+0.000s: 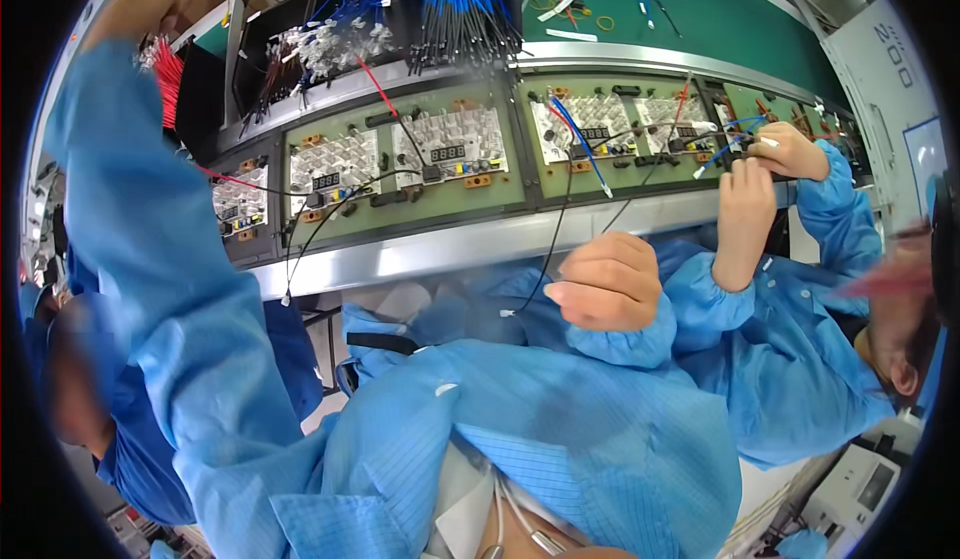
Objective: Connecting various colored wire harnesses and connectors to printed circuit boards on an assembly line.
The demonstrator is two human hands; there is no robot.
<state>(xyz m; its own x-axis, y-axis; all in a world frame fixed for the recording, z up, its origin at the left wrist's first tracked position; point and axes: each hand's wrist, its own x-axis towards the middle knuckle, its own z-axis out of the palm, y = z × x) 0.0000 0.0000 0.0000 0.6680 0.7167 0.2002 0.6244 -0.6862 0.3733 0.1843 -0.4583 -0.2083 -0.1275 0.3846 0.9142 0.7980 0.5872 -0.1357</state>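
A person in a blue lab coat works at a long counter (470, 244) with a metal front edge. The right hand (612, 281) rests low in front of that edge, its fingers (590, 294) curled into a loose fist around a thin black wire (553, 234), which runs up from the fingers to a green test fixture (405, 164) on the counter. The left arm reaches high; the left hand (135, 4) sits at the upper edge of the view, just beside a bunch of red wires (168, 79), and whether its fingers are wide or closed cannot be told.

Above the right fingers, dark bins hold bundled leads: one bin of blue-and-black wires (460, 9), another of white-tipped wires (330, 44). The fixture trays carry white circuit boards (450, 139) with small displays.

To the right of the fingers, a co-worker's hands (770, 154) in blue sleeves handle a connector on another board.
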